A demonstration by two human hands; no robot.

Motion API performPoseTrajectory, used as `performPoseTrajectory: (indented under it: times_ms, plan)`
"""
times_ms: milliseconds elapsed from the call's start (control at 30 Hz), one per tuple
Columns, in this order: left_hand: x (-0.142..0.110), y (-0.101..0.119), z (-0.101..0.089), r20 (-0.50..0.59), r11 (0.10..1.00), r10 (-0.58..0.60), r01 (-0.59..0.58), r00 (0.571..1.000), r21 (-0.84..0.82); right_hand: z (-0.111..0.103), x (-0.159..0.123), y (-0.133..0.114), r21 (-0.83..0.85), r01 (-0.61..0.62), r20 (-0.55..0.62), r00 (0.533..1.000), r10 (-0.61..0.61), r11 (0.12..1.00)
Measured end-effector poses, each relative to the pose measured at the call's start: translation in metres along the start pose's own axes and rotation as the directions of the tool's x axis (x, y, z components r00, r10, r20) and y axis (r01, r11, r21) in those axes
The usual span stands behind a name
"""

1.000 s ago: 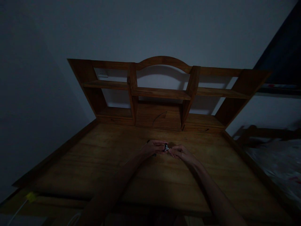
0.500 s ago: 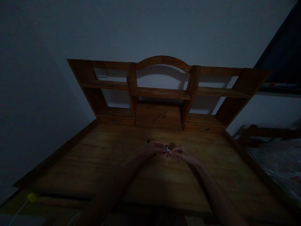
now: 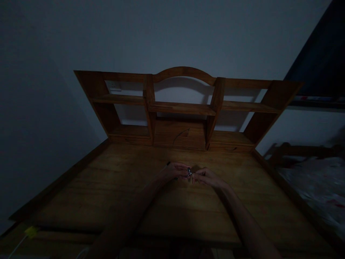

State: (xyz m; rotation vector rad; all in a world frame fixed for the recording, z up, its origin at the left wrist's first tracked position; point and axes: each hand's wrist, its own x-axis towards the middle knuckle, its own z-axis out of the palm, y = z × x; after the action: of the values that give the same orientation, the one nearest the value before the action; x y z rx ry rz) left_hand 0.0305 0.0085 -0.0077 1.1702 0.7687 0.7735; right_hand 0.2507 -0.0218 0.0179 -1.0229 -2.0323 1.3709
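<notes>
Just above the middle of the wooden desk (image 3: 188,212), my two hands meet around a small shiny, silvery and dark object (image 3: 189,172). My left hand (image 3: 174,171) has its fingers closed on the object's left side. From the right, my right hand (image 3: 204,176) pinches at it with thumb and fingertips. The object's kind is too small and dim to make out. A dark band or part shows at the left hand's wrist side, and a small dark bit (image 3: 176,178) lies under that hand.
A wooden shelf unit (image 3: 182,108) with cubbies and drawers stands along the desk's back edge against the wall. A yellow piece on a white cable (image 3: 31,231) sits at the front left corner. Bedding or plastic (image 3: 315,183) lies beyond the right edge.
The view has shifted slightly, so the scene sits a little further left. Both hands stay at the small shiny object, with slight finger movement.
</notes>
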Motion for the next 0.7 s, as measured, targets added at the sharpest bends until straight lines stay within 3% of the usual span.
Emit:
performPoseTrajectory:
  times_ms: [200, 700]
  plan:
    - [-0.0009, -0.0005, 0.002, -0.043, 1.0, 0.018, -0.017, 0.999, 0.017, -0.0003, -0.0014, -0.0051, -0.007, -0.008, -0.001, 1.0, 0.008, 1.0]
    - [0.0, 0.0023, 0.0024, -0.005, 0.998, 0.036, -0.036, 0.999, 0.053, 0.0002, -0.0013, -0.0076, 0.07, -0.018, -0.024, 1.0, 0.02, 0.997]
